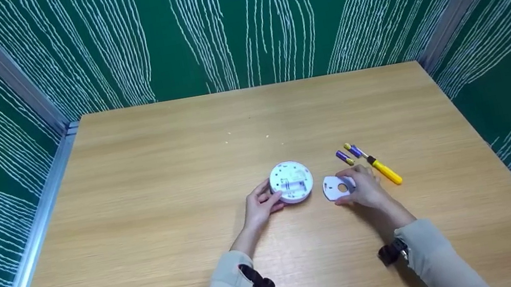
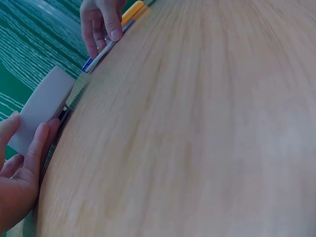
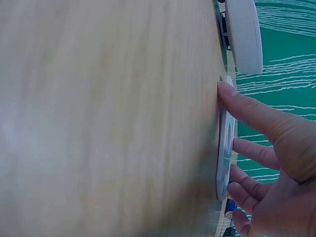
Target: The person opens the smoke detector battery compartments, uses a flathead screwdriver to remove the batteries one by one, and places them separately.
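A round white device (image 1: pixel 291 178), which looks like a smoke detector, has its back turned up, showing a battery slot. My left hand (image 1: pixel 260 205) holds it by its left edge, the thumb over the rim. Its white side wall (image 2: pixel 42 111) shows tilted in the left wrist view. To the right, my right hand (image 1: pixel 364 186) pinches a flat white mounting plate (image 1: pixel 330 186) with a round hole, thumb on the near edge and fingers on the far one. In the right wrist view the plate (image 3: pixel 225 163) appears edge-on, low at the tabletop.
Two purple-and-yellow batteries, one nearer (image 1: pixel 344 157) and one farther (image 1: pixel 353 150), lie beyond the right hand. A screwdriver with a yellow handle (image 1: pixel 387 172) lies beside them. Tiny white bits (image 1: pixel 267 136) dot the wooden table (image 1: pixel 142 209). Green walls (image 1: pixel 164 34) enclose the back and sides.
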